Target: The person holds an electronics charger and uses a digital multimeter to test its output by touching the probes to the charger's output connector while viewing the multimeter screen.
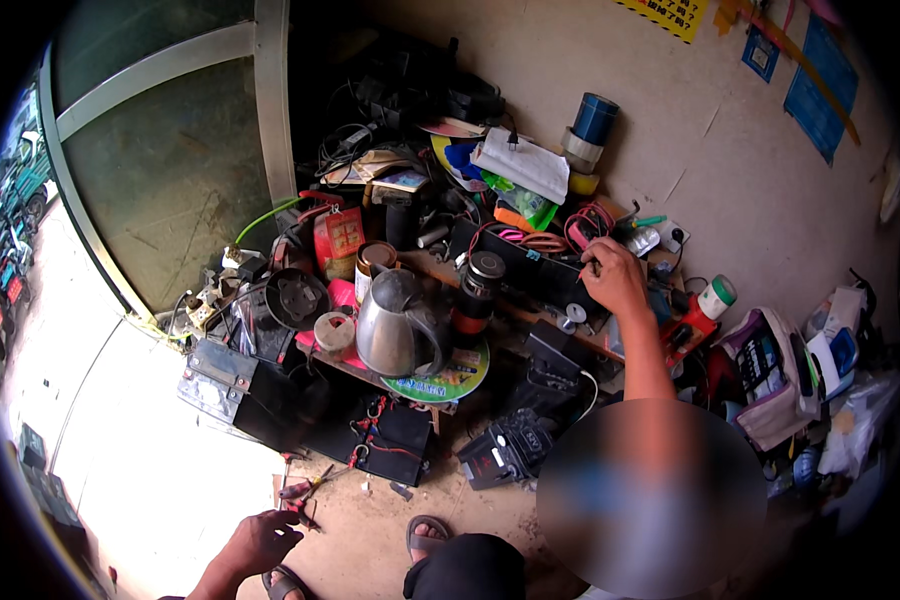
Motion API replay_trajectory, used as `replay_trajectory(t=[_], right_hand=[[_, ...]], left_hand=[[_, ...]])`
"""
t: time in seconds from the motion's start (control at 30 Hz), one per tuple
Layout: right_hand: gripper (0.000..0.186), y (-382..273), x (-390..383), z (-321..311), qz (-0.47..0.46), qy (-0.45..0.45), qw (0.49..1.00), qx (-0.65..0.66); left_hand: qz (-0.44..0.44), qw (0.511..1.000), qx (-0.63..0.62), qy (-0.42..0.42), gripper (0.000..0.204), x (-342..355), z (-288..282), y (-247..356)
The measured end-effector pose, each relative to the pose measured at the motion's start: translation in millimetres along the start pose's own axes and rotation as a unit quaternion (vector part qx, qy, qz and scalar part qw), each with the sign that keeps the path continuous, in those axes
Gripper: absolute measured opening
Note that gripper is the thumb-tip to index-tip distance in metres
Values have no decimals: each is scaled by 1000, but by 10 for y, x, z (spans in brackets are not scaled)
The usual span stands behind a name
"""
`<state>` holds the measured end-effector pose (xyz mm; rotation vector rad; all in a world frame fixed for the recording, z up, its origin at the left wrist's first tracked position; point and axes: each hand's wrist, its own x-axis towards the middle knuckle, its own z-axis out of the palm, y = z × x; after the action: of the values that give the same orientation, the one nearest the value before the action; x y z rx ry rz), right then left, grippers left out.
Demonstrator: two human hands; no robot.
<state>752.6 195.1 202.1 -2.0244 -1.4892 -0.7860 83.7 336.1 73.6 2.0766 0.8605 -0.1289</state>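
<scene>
At the lower left my left hand (262,541) hangs above the floor, its thumb and fingers apart, with nothing visible in it. Just beyond its fingertips lie red-handled pliers (296,490) and other small tools. My right hand (615,277) reaches over the cluttered workbench, thumb and fingers pinched together. What it pinches, if anything, is too small to make out. Around that hand are a coil of red cable (587,226), a long black case (515,262) and small silver spools (574,315). A blurred patch hides part of my right arm.
A steel kettle (395,322) and a dark jar (483,275) stand on the bench. Below are black batteries (400,435) with red wires and a black boxy device (508,450). Bags (770,385) crowd the right. A glass door (175,150) stands left.
</scene>
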Motion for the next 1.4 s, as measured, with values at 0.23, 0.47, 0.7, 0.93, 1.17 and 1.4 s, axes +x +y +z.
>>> replay_trajectory(t=[0.23, 0.47, 0.7, 0.93, 1.17, 1.4], right_hand=[[15, 162, 400, 295, 174, -74, 980, 59], [26, 422, 339, 704, 215, -51, 974, 54], [27, 626, 240, 713, 236, -63, 967, 76], [30, 386, 173, 731, 241, -51, 966, 83], [40, 323, 14, 964, 354, 49, 883, 305], [48, 492, -189, 1206, 70, 120, 989, -47]], left_hand=[[-10, 1000, 2, -9, 33, 9, 24, 34], [-12, 1000, 13, -7, 33, 21, 60, -50], [-30, 999, 12, -24, 38, 58, 66, -73], [5, 999, 30, -26, 37, 74, 109, -29], [-14, 999, 21, -30, 38, -11, 78, 15], [-17, 999, 38, -32, 40, 6, 97, -152]])
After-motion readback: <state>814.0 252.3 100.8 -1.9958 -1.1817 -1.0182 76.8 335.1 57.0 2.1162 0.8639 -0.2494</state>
